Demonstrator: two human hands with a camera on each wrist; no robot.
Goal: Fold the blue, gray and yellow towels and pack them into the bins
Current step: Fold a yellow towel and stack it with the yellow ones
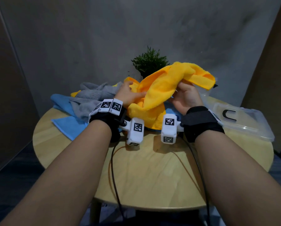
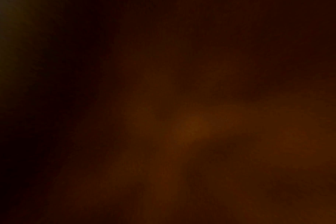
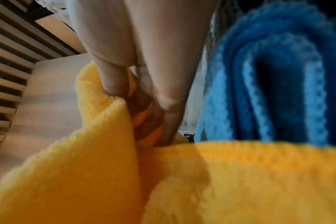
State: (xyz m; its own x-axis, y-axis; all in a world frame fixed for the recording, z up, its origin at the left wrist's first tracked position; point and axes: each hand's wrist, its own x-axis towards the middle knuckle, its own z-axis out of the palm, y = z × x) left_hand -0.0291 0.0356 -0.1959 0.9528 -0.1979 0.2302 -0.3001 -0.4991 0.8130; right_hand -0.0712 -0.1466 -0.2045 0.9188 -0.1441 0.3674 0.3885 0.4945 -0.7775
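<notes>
Right now the yellow towel point(image 1: 165, 88) is bunched and lifted off the round wooden table point(image 1: 152, 173), its lower folds trailing down onto the pile. My right hand point(image 1: 186, 97) grips it from below, palm toward me; in the right wrist view my fingers point(image 3: 113, 78) curl into a fold of the yellow cloth point(image 3: 163, 181) and pinch it. My left hand point(image 1: 128, 93) lies against the towel's left side, but whether its fingers are closed on the cloth I cannot tell, and the left wrist view is only a dark orange blur.

Just left of the yellow one, the gray towel point(image 1: 94, 95) lies crumpled over the blue towel point(image 1: 66, 121), which spreads toward the table's left edge. More blue terry point(image 3: 269, 75) hangs beside my right fingers. A clear plastic bin point(image 1: 244, 123) with a dark handle sits at the table's right edge. Behind the towels stands a small green plant point(image 1: 150, 60) against the gray wall.
</notes>
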